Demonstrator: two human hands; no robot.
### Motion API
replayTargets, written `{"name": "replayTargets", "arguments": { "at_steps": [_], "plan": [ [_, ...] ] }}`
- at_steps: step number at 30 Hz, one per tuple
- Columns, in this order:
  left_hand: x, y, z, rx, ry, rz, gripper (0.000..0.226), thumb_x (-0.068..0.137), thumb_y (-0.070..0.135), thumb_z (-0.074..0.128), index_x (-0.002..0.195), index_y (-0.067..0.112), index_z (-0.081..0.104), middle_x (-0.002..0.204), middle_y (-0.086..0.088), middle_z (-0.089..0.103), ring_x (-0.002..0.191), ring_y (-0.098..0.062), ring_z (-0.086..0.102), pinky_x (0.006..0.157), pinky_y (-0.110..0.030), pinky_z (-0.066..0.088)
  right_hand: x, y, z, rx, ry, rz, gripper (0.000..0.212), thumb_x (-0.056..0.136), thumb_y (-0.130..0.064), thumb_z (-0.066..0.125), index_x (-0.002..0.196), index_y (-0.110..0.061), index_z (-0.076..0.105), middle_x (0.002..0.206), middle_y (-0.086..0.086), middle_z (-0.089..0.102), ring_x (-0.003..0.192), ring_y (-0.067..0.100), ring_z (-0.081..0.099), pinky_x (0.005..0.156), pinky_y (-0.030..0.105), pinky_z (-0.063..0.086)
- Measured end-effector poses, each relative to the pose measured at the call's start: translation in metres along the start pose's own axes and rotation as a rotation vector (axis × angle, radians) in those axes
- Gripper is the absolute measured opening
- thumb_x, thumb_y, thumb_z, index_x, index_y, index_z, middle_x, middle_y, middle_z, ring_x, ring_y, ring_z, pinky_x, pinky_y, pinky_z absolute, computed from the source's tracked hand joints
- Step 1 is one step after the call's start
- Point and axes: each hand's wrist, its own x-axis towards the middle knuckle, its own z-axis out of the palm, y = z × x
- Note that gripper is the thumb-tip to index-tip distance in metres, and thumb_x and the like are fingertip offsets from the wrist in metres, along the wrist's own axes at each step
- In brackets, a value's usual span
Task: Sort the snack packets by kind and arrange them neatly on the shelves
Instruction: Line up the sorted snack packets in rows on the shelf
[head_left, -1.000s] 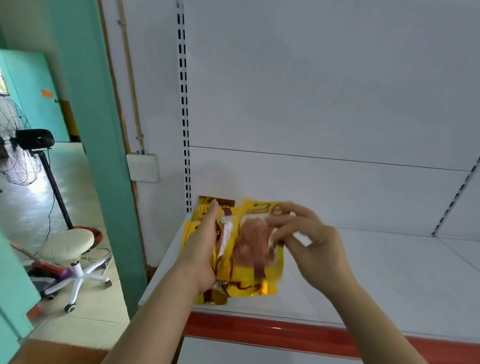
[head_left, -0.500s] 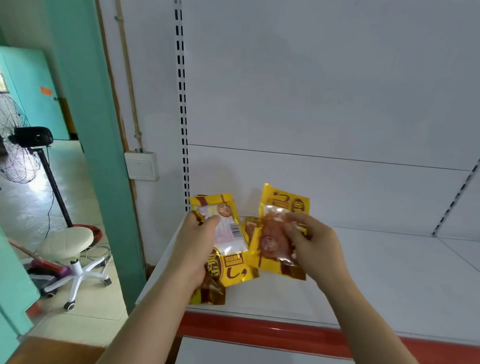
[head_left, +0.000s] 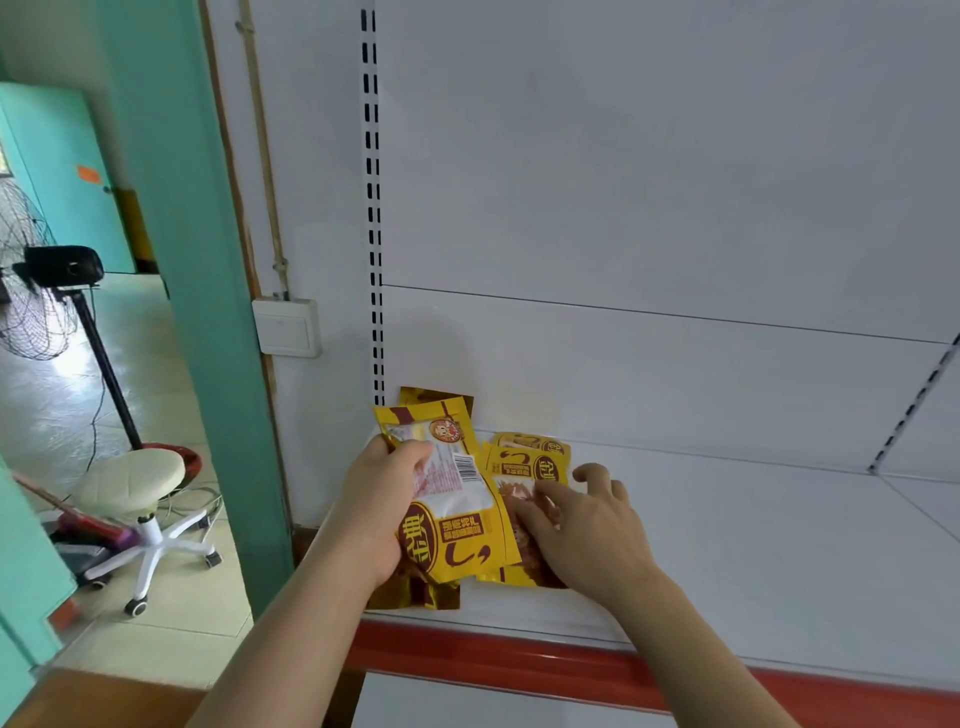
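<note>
So my left hand (head_left: 382, 512) has its fingers (head_left: 413, 451) curled round a small stack of yellow snack packets (head_left: 452, 499), back side up with the barcode showing, held just above the front left corner of the white shelf (head_left: 779, 545). My right hand (head_left: 582, 530) lies flat with the fingers relaxed, pressing on another yellow packet (head_left: 524, 467) that rests on the shelf right beside the stack, with one more packet peeking out behind it. Off to the left there's a white stool (head_left: 135, 478) and a standing fan (head_left: 36, 296) on the floor.
</note>
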Motion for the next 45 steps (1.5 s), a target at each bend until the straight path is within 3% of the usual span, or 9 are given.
{"name": "replayTargets", "arguments": {
  "at_steps": [13, 18, 22, 26, 31, 34, 37, 40, 45],
  "plan": [
    [-0.003, -0.005, 0.008, -0.011, -0.042, -0.02, 0.011, 0.103, 0.018, 0.056, 0.111, 0.015, 0.063, 0.102, -0.014, 0.078, 0.09, -0.04, 0.076, 0.086, -0.059, 0.059, 0.002, 0.001, 0.0, 0.19, 0.107, 0.035, 0.044, 0.103, -0.042, 0.043, 0.141, -0.023, 0.054, 0.139, 0.007, 0.055, 0.129, 0.03, 0.044, 0.106, 0.039, 0.038],
    [-0.006, -0.004, 0.015, -0.025, -0.11, 0.024, 0.017, 0.101, 0.013, 0.061, 0.117, 0.009, 0.066, 0.104, -0.019, 0.078, 0.085, -0.032, 0.077, 0.092, -0.062, 0.058, -0.006, -0.007, -0.023, 0.6, 0.342, -0.016, 0.016, 0.101, -0.039, 0.048, 0.101, -0.035, 0.064, 0.097, -0.011, 0.07, 0.098, 0.013, 0.062, 0.077, 0.026, 0.046],
    [-0.009, -0.005, 0.027, 0.012, -0.186, 0.081, 0.015, 0.102, 0.015, 0.063, 0.114, 0.018, 0.07, 0.102, -0.01, 0.08, 0.093, -0.032, 0.078, 0.089, -0.056, 0.061, -0.016, -0.017, -0.042, 0.904, -0.015, -0.021, 0.017, 0.097, -0.05, 0.056, 0.114, -0.047, 0.054, 0.089, -0.008, 0.074, 0.077, 0.01, 0.072, 0.062, 0.025, 0.057],
    [-0.012, -0.008, 0.036, 0.135, -0.23, 0.189, 0.013, 0.103, 0.026, 0.062, 0.104, 0.024, 0.075, 0.095, 0.0, 0.081, 0.091, -0.025, 0.077, 0.09, -0.048, 0.059, -0.017, -0.012, -0.045, 1.023, -0.1, -0.026, 0.011, 0.093, -0.032, 0.07, 0.09, -0.022, 0.075, 0.071, -0.002, 0.072, 0.06, 0.011, 0.064, 0.062, 0.03, 0.05],
    [-0.011, -0.005, 0.036, 0.313, -0.047, 0.328, 0.063, 0.102, 0.068, 0.037, 0.104, 0.012, 0.068, 0.087, -0.01, 0.069, 0.084, -0.028, 0.066, 0.086, -0.049, 0.056, -0.012, 0.007, -0.056, 1.088, 0.345, -0.09, 0.005, 0.087, -0.02, 0.077, 0.085, -0.019, 0.072, 0.079, -0.002, 0.075, 0.07, 0.007, 0.069, 0.06, 0.02, 0.05],
    [-0.01, 0.009, 0.031, 0.058, -0.297, 0.057, 0.072, 0.098, 0.069, 0.042, 0.116, 0.007, 0.073, 0.09, -0.012, 0.077, 0.075, -0.025, 0.072, 0.065, -0.034, 0.055, -0.009, 0.019, -0.05, 0.879, 0.402, -0.304, 0.007, 0.086, -0.011, 0.077, 0.083, -0.017, 0.075, 0.092, -0.008, 0.076, 0.097, 0.007, 0.068, 0.082, 0.023, 0.053],
    [-0.008, 0.008, 0.031, 0.094, -0.413, 0.04, 0.043, 0.095, 0.049, 0.065, 0.117, 0.013, 0.075, 0.101, -0.013, 0.079, 0.082, -0.025, 0.077, 0.071, -0.037, 0.059, -0.012, 0.026, -0.038, 0.69, 0.392, -0.526, 0.035, 0.084, 0.009, 0.068, 0.077, -0.024, 0.077, 0.107, -0.017, 0.074, 0.12, 0.005, 0.059, 0.096, 0.021, 0.048],
    [-0.007, -0.004, 0.033, 0.343, -0.26, 0.217, 0.008, 0.098, 0.024, 0.07, 0.103, 0.029, 0.069, 0.101, -0.001, 0.078, 0.092, -0.016, 0.075, 0.076, -0.034, 0.058, -0.016, 0.028, -0.035, 0.68, 0.38, -0.374, 0.04, 0.096, -0.005, 0.06, 0.094, -0.042, 0.075, 0.123, -0.027, 0.064, 0.121, -0.007, 0.054, 0.095, 0.016, 0.046],
    [-0.018, -0.018, 0.035, 0.56, -0.196, 0.336, 0.022, 0.1, 0.029, 0.067, 0.096, 0.045, 0.052, 0.096, 0.024, 0.06, 0.092, 0.004, 0.061, 0.064, -0.004, 0.043, -0.027, 0.019, -0.024, 0.737, 0.083, -0.168, 0.031, 0.094, -0.046, 0.063, 0.125, -0.048, 0.061, 0.09, -0.01, 0.072, 0.08, 0.005, 0.066, 0.072, 0.023, 0.055]
  ]
}}
